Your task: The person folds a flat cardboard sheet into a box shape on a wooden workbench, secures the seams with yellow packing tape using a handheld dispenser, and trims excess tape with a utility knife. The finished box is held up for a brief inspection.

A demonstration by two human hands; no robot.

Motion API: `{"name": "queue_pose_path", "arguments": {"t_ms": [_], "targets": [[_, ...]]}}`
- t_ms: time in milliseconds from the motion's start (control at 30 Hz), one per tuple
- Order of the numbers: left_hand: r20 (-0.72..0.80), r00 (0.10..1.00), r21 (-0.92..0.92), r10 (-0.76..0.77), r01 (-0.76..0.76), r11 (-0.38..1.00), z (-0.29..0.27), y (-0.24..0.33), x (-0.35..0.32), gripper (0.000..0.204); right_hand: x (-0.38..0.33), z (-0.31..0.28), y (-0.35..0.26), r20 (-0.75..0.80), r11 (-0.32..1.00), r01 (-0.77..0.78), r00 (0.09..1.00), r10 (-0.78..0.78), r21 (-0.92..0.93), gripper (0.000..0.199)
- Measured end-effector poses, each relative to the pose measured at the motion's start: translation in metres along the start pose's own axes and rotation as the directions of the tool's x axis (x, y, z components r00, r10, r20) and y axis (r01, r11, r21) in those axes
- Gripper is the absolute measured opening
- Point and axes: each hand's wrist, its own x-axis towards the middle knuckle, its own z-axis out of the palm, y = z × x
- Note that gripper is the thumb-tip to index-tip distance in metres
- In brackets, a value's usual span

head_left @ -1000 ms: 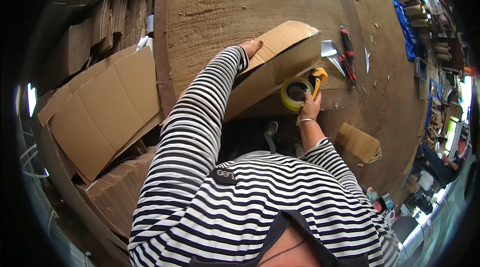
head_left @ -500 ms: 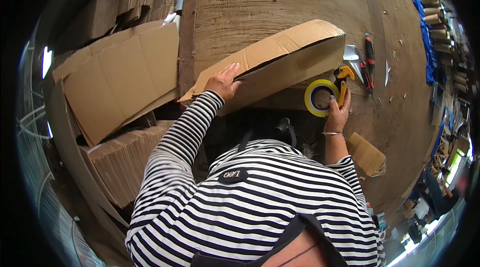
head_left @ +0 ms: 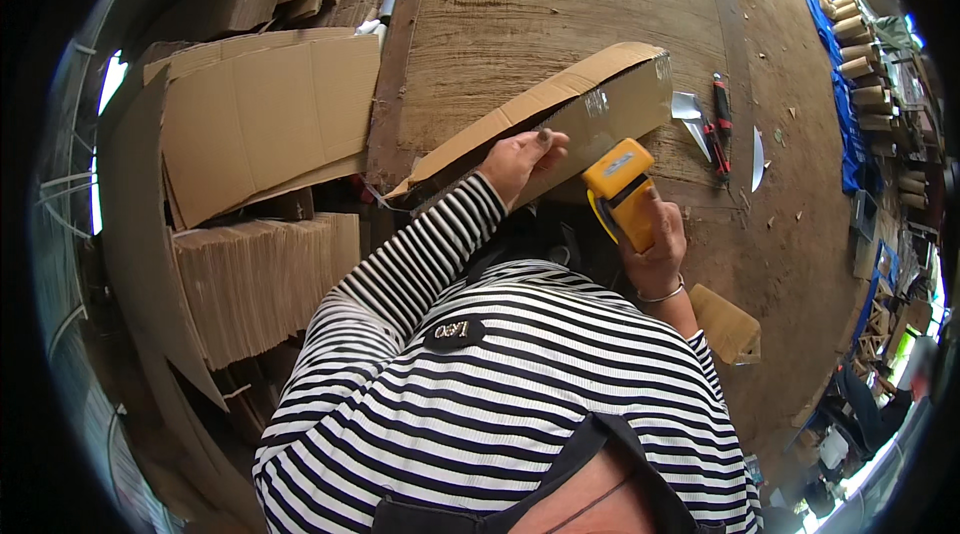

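A long, narrow cardboard box [head_left: 615, 106] lies slantwise on the wooden table, its upper flap [head_left: 535, 99] standing a little apart from the near side wall. Over the near side of the box is my left hand [head_left: 522, 166], its fingers curled together; whatever they may pinch is too small to make out. My right hand [head_left: 655, 246] grips a yellow tape dispenser [head_left: 622, 184], held just in front of the box with its broad yellow head toward the box. The dispenser body hides most of the tape roll. Shiny clear tape [head_left: 597, 102] shows on the box's side.
Right of the box lie a red-and-black cutter [head_left: 721, 104], red-handled scissors [head_left: 714, 146] and a pale blade-like strip [head_left: 757, 159]. Flat cardboard sheets [head_left: 270, 119] and a stack of folded cardboard [head_left: 265, 284] stand at left. A small cardboard piece [head_left: 725, 324] lies at lower right.
My left hand has moved right along the box and its fingers have curled. My right hand has turned the tape dispenser, so its yellow body now faces up instead of the roll's side.
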Motion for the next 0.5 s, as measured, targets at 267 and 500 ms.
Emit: {"name": "queue_pose_path", "arguments": {"t_ms": [267,500], "targets": [[-0.007,0.976,-0.287,-0.216,0.205,0.936,0.014,-0.004,-0.045,0.019,-0.020,-0.009,-0.031,0.224,0.997,0.057,0.974,-0.044,-0.052,0.065],[-0.361,0.920,0.234,0.152,-0.069,0.970,-0.070,0.015,0.034,0.014,-0.019,-0.042,-0.060,0.323,0.947,-0.050,0.933,0.157,-0.316,0.070]]}}
